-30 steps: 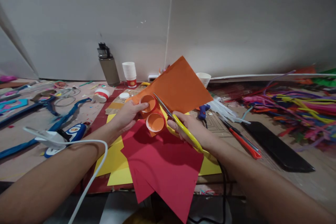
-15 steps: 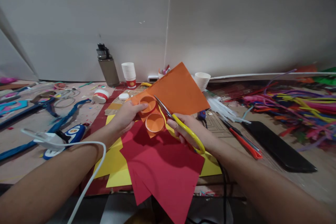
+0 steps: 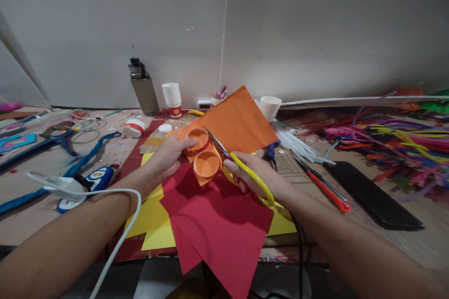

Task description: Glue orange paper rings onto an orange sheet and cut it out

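Note:
My left hand (image 3: 170,154) pinches an orange sheet (image 3: 238,119), its thumb inside the upper of two round rings (image 3: 206,164) that sit side by side on the paper. In my right hand (image 3: 247,173) are yellow-handled scissors (image 3: 257,182); their blades lie against the orange sheet just right of the rings. The blades look nearly closed. Beneath both hands, red sheets (image 3: 220,219) overlap yellow sheets (image 3: 157,238) and hang over the table's front edge.
A bottle (image 3: 143,88), stacked paper cups (image 3: 171,98) and more cups (image 3: 269,108) stand at the back. Rightward lie red-handled scissors (image 3: 329,192), a black phone-like slab (image 3: 373,196) and colourful pipe cleaners (image 3: 403,145). A white cable (image 3: 136,196) crosses my left forearm.
The right part of the orange sheet has dipped slightly and shifted a little left. Both hands stay nearly in place, holding the same things.

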Motion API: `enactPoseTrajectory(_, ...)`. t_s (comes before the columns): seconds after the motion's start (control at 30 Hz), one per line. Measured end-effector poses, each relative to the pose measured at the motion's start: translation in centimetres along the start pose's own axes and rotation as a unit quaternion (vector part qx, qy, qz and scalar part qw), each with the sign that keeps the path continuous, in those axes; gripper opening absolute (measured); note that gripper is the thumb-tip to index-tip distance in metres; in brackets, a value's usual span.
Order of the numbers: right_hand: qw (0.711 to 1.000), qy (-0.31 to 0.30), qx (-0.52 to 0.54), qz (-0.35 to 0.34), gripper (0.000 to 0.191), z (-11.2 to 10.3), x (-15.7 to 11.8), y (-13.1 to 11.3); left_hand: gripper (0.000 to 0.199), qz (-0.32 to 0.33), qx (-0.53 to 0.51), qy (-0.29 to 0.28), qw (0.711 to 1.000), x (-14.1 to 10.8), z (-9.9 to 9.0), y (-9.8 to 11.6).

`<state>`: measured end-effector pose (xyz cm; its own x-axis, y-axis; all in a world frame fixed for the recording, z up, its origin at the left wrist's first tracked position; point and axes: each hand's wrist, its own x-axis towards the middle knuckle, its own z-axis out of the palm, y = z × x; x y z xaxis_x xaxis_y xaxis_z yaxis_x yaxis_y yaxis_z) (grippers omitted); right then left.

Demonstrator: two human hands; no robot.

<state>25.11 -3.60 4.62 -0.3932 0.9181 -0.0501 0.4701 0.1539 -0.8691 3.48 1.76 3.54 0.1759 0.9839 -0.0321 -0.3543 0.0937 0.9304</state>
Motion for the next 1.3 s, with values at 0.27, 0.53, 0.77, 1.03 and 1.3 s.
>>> enactPoseTrajectory(0.27,1.000,0.009,0.002,0.014,0.042,0.2,0.0,0.0,0.033,0.066,0.065,0.003,0.996,-0.1,-0.1,-0.2)
enactPoseTrajectory(0.53,0.999,-0.005,-0.013,0.032,0.045,0.0,-0.1,0.0,0.040,0.000,-0.015,-0.013,1.000,0.1,-0.1,-0.4)
enactPoseTrajectory(0.77,1.000,0.003,-0.008,0.013,0.044,0.3,0.2,0.7,0.037,0.048,0.031,-0.013,0.998,-0.1,0.2,-0.2)
enactPoseTrajectory(1.03,1.000,-0.004,-0.015,0.024,0.041,-0.1,-0.1,-0.1,0.042,0.021,-0.019,0.009,1.000,0.5,-0.3,-0.7)
enactPoseTrajectory(1.3,1.000,0.005,-0.008,0.016,0.043,0.1,0.0,0.2,0.041,0.011,-0.011,-0.020,1.000,-0.4,0.5,-0.6)
